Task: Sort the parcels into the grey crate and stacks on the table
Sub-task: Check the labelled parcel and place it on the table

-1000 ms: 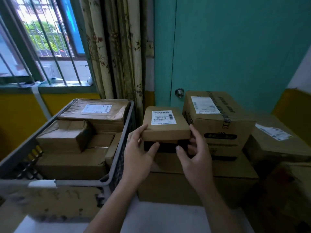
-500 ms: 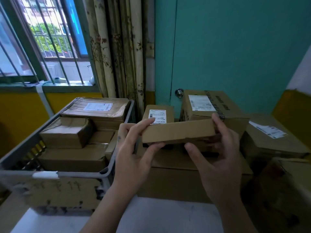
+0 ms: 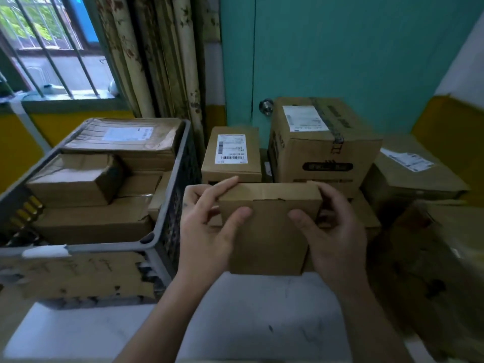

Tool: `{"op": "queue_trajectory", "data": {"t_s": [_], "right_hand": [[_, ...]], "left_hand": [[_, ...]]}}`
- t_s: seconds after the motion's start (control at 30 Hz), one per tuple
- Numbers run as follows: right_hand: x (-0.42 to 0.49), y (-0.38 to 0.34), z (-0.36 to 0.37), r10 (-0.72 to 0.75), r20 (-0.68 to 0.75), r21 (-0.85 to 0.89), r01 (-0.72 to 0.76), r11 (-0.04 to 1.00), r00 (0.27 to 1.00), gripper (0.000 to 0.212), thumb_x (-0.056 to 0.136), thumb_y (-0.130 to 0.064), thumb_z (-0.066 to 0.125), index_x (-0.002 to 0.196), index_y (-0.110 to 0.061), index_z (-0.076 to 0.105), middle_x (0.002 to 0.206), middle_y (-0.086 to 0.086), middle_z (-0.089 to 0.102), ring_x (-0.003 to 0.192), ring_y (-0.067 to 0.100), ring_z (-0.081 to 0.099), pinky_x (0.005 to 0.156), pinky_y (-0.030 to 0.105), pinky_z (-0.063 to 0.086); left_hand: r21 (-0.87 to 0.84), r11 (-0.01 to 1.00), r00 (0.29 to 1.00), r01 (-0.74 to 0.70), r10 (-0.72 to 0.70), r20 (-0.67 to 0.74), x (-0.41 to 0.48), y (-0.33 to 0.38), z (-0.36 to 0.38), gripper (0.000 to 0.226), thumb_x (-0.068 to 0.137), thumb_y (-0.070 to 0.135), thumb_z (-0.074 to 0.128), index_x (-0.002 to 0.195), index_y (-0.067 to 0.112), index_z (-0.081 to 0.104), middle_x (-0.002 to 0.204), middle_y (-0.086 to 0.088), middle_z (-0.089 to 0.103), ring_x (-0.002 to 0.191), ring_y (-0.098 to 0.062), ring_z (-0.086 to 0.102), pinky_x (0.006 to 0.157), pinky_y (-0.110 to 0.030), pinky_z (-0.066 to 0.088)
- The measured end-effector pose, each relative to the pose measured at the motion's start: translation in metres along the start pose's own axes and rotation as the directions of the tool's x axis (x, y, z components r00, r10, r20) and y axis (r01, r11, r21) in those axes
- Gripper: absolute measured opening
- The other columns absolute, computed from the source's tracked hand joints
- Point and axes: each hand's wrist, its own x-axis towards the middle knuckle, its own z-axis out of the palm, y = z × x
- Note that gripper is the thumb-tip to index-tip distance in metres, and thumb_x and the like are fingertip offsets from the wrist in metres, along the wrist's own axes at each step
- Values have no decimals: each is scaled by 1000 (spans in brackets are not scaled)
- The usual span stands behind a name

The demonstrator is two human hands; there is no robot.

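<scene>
I hold a flat brown cardboard parcel (image 3: pixel 269 231) in front of me, plain side up, above the white table (image 3: pixel 248 318). My left hand (image 3: pixel 207 231) grips its left edge and my right hand (image 3: pixel 332 231) grips its right edge. The grey crate (image 3: pixel 172 205) stands to the left, filled with several brown parcels. Behind the held parcel a small labelled box (image 3: pixel 231 153) rests on a stack, with a larger labelled box (image 3: pixel 322 142) to its right.
More cartons (image 3: pixel 408 169) pile up at the right, blurred near the edge. A teal door (image 3: pixel 340 48) with a knob (image 3: pixel 265 107) stands behind the stacks. Curtains (image 3: pixel 157 61) and a barred window (image 3: pixel 52 43) are at the back left.
Both hands lifted a flat parcel off the stack, pulled it toward me and turned it plain side up. The small labelled box stayed behind on the stack.
</scene>
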Motion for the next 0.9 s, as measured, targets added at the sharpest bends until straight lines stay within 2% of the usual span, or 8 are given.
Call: {"op": "queue_trajectory", "data": {"t_s": [0.07, 0.2, 0.3, 0.5, 0.57, 0.63, 0.7, 0.9], "right_hand": [[-9, 20, 2, 97, 77, -2, -97, 995, 992, 46, 74, -50, 68, 117, -43, 53, 115, -26, 56, 105, -13, 55, 82, 11, 50], [-29, 60, 9, 262, 137, -78, -253, 964, 955, 55, 74, -44, 68, 126, -31, 55, 125, -7, 60, 114, 7, 58, 94, 38, 56], [-41, 81, 15, 360, 154, -117, -345, 931, 920, 46, 79, -27, 75, 120, -35, 54, 119, -8, 62, 109, 7, 60, 94, 36, 56], [-64, 116, 20, 486, 223, -121, -470, 874, 845, 42, 80, -10, 79, 106, -36, 57, 107, -11, 66, 101, 7, 64, 91, 35, 56], [-69, 124, 22, 503, 249, -160, -477, 864, 827, 42, 80, -10, 79, 104, -36, 56, 107, -12, 64, 102, 10, 63, 86, 28, 55], [-72, 127, 24, 512, 262, -194, -475, 858, 818, 43, 81, -8, 78, 99, -38, 53, 103, -18, 60, 96, 3, 61, 74, 13, 52], [-74, 130, 23, 514, 263, -217, -469, 856, 816, 44, 82, -8, 78, 96, -40, 52, 100, -21, 58, 90, -4, 58, 69, 8, 48], [-73, 139, 22, 493, 300, -299, -410, 862, 817, 37, 87, -21, 75, 110, -39, 52, 104, -19, 59, 92, 1, 57, 71, 16, 48]], "left_hand": [[19, 997, 997, 69, -69, 20, -11, -17, 4, 44, 79, 49, 74, 120, 54, 60, 121, 16, 42, 118, -12, 49, 95, -46, 54], [77, 981, 980, 179, -184, 69, -35, -49, 15, 59, 81, 21, 79, 120, 55, 51, 121, 20, 51, 115, -8, 55, 98, -41, 53], [110, 957, 953, 268, -280, 116, -51, -74, 17, 71, 79, 12, 82, 122, 55, 46, 119, 21, 59, 114, -11, 61, 97, -34, 54], [126, 939, 925, 319, -338, 176, -77, -110, 17, 63, 79, 12, 82, 122, 48, 52, 118, 20, 62, 110, 10, 56, 89, -8, 46], [163, 938, 927, 305, -331, 174, -85, -119, 18, 57, 79, 14, 82, 117, 47, 55, 116, 18, 62, 109, 12, 54, 90, -13, 48], [183, 935, 926, 304, -335, 173, -91, -127, 19, 51, 80, 14, 81, 115, 44, 58, 115, 12, 65, 108, 7, 56, 90, -22, 51], [182, 936, 927, 301, -332, 177, -95, -132, 19, 50, 82, 13, 80, 114, 44, 58, 114, 11, 65, 106, 4, 57, 89, -25, 52], [200, 931, 916, 305, -345, 205, -94, -132, 22, 51, 88, 14, 75, 112, 52, 51, 116, 25, 56, 107, 10, 53, 89, -20, 51]]}}
